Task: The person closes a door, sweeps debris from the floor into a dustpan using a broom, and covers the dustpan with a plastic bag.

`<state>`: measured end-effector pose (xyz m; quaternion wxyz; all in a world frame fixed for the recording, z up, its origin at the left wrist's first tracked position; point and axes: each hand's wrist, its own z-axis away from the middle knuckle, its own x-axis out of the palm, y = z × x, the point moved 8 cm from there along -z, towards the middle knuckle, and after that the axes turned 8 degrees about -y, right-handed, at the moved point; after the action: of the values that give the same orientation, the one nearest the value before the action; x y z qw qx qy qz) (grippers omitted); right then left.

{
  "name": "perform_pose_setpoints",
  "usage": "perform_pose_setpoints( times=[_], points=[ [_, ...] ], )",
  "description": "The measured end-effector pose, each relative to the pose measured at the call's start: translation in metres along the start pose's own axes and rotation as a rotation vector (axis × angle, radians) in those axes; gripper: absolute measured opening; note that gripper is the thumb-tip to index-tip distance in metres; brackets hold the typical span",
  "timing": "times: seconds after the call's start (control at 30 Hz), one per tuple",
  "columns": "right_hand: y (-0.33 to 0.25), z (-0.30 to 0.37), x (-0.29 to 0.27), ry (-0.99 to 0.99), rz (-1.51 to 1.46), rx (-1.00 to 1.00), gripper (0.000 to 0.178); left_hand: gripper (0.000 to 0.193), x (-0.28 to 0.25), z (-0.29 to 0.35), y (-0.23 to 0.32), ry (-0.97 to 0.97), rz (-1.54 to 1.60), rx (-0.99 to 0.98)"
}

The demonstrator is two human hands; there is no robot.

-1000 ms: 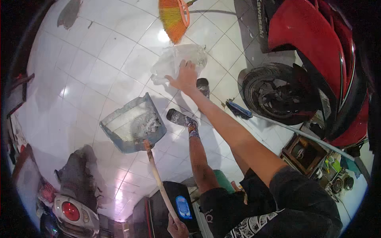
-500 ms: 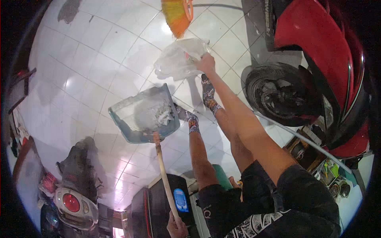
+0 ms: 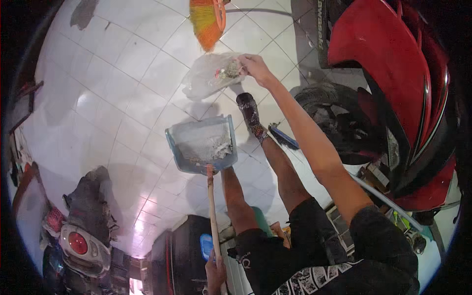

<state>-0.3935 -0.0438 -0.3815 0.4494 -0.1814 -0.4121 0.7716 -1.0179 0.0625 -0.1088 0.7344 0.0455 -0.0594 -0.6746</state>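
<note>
My left hand (image 3: 215,276) is closed around the pale wooden handle (image 3: 213,211) of a grey-blue dustpan (image 3: 228,164). Grey fluff and dust (image 3: 222,147) lie heaped toward the right side of its pan. Farther out, my right hand (image 3: 253,68) pinches the edge of a clear plastic bag (image 3: 201,78). Some crumpled, greyish rubbish with a bit of red shows through the bag near my fingers. The bag hangs beyond the dustpan, apart from it. Behind the dustpan, my left foot is hidden.
An orange-and-yellow broom head (image 3: 205,27) is at the top. A red motorcycle (image 3: 366,34) with a dark wheel stands right, near a blue brush (image 3: 284,136) and a long pole (image 3: 388,201). Lower left is a scooter (image 3: 86,246); a black box (image 3: 189,246) stands near my left hand.
The dustpan has shifted right and swung to face straighter ahead, now covering my left foot. My right hand and the bag have moved a little left; the bag's contents show more clearly.
</note>
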Motion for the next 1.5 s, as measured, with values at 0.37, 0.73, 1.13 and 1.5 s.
perform_pose_setpoints(
  times=[0.37,0.73,1.13,1.5],
  points=[
    [0.003,-0.042,0.052,-0.182,0.355,0.086,0.022,0.051,-0.045,0.070,0.112,-0.150,-0.113,0.003],
    [0.030,-0.025,0.071,-0.287,0.265,0.260,0.022,0.047,-0.109,0.090,0.069,-0.199,-0.092,0.030],
    [0.007,0.013,0.080,-0.336,0.348,0.373,0.024,0.039,-0.154,0.099,0.120,-0.224,-0.244,0.052],
    [-0.007,0.001,0.129,-0.496,0.461,0.253,0.033,0.046,-0.181,0.123,0.100,-0.197,-0.331,-0.053]
  ],
)
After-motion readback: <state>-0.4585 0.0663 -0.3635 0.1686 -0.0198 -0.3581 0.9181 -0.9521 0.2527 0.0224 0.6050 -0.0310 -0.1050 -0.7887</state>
